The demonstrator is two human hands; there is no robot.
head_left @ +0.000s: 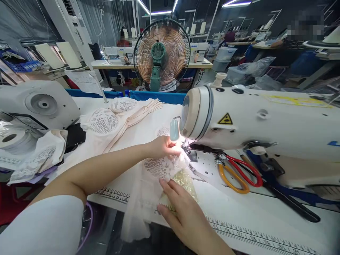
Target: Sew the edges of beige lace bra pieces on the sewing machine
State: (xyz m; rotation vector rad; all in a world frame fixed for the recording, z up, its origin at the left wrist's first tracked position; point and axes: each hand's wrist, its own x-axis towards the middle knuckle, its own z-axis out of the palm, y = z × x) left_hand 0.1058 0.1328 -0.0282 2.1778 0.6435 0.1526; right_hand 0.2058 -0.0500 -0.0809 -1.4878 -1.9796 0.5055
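A pale lace fabric piece (156,168) lies under the head of a white sewing machine (233,117), its sheer end drooping over the table's front edge. Close to the lit needle area, my left hand (160,147) pinches the upper edge of this lace fabric; the fingertips are partly hidden. My right hand (184,209) rests nearer the front, fingers extended and apart, touching the lace and a shiny yellowish patch (186,180) beside it. Just right of the needle plate lie red-handled scissors (245,168) and an orange-handled cutting tool (233,180).
Stacked lace pieces (124,120) spread at the left, by a second machine (39,102) and a white tape roll (16,140). A printed ruler (239,232) runs along the front edge. Behind the table stands a large fan (159,53). People sit farther back.
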